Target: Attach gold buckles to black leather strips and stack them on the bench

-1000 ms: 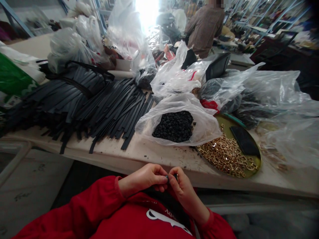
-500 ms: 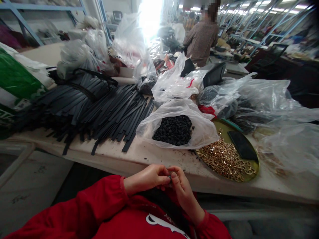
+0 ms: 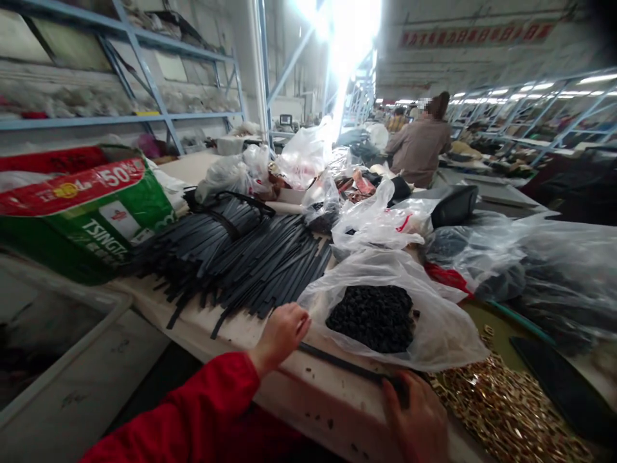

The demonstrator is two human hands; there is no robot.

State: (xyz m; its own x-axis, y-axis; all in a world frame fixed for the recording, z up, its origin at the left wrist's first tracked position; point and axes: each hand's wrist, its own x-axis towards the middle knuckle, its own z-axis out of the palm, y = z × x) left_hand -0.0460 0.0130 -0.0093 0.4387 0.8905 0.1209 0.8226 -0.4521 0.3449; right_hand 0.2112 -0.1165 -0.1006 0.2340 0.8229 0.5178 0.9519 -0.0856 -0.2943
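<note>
Handling a black strip (image 3: 344,364) beside the plastic bag (image 3: 443,331): right hand (image 3: 420,415) apparently pinches, needing steadiness; left hand (image 3: 280,335) curled, hold unclear.

A burst of white glare blew out the top centre, hazing the pale-blue metal frames (image 3: 292,58) beside it, while long white ceiling tubes (image 3: 537,87) shone at upper right. Highlights streaked the crumpled clear plastic bags (image 3: 380,222) and the small gold-coloured metal pieces (image 3: 506,402). Beneath the white-topped table (image 3: 284,376) lay deep shadow. The bare right hand (image 3: 419,418) looked soft, the far background hazy; the upper right corner darkened, and wide-angle distortion stretched the edges.
</note>
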